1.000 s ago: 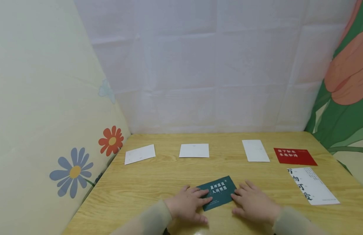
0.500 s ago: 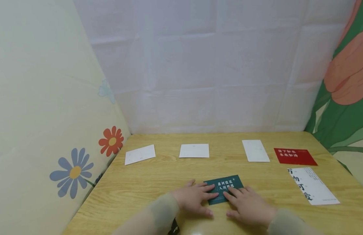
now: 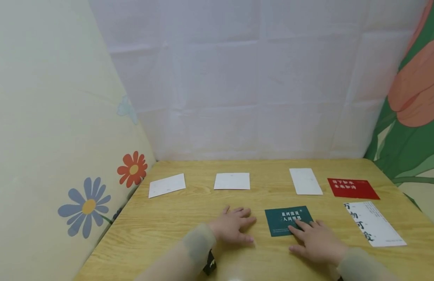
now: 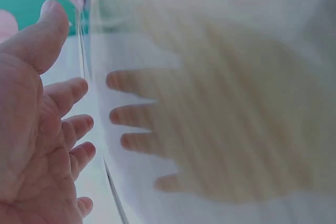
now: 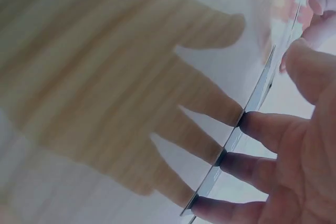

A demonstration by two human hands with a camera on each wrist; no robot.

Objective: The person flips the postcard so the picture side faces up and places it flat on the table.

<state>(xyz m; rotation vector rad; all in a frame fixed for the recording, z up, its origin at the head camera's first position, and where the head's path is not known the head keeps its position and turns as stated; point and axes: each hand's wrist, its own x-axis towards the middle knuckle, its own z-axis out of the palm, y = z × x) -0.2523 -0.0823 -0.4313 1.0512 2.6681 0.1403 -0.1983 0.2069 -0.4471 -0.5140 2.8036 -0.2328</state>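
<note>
A dark green card (image 3: 280, 222) with white characters lies flat on the wooden table, right of centre. My right hand (image 3: 319, 242) touches its lower right part with outstretched fingertips; in the right wrist view those fingers (image 5: 257, 174) press on the card's surface (image 5: 252, 108), seen almost edge-on. To the card's left, my left hand (image 3: 232, 226) is apart from it, fingers spread and holding nothing. The left wrist view shows that hand's palm (image 4: 31, 145) above the glossy tabletop, which mirrors the fingers.
Along the table's (image 3: 189, 218) back lie a white card (image 3: 167, 185), a second white card (image 3: 232, 181) and a third white card (image 3: 306, 181). A red card (image 3: 353, 188) and a white card with black characters (image 3: 375, 223) lie at the right. A white cloth (image 3: 217, 78) hangs behind.
The green card has slid to the right and turned slightly. My right hand has moved right with it, fingertips on it. My left hand has come off the card.
</note>
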